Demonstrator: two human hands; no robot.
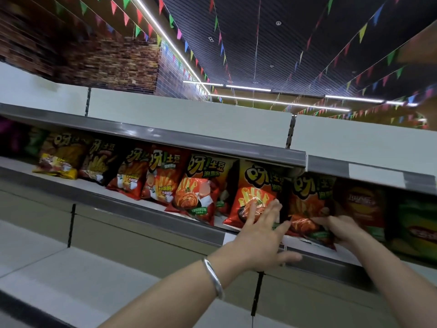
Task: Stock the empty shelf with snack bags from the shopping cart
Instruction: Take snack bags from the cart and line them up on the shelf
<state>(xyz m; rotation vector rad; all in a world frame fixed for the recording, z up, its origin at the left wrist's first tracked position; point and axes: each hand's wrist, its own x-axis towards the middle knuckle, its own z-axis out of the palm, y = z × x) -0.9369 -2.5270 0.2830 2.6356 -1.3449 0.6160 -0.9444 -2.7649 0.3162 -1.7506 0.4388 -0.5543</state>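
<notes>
A row of several red and orange snack bags stands on the middle shelf (146,210). My right hand (343,229) grips the lower part of a red-orange snack bag (307,204) that stands at the right end of that row. My left hand (264,229), with a silver bangle on the wrist, has straight spread fingers touching the front of the neighbouring orange bag (257,185). The shopping cart is out of view.
A grey top shelf rail (165,138) runs just above the bags. Dark red and green bags (416,228) sit further right on the same shelf. A white lower shelf (59,268) lies below at the left. Bunting hangs from the ceiling.
</notes>
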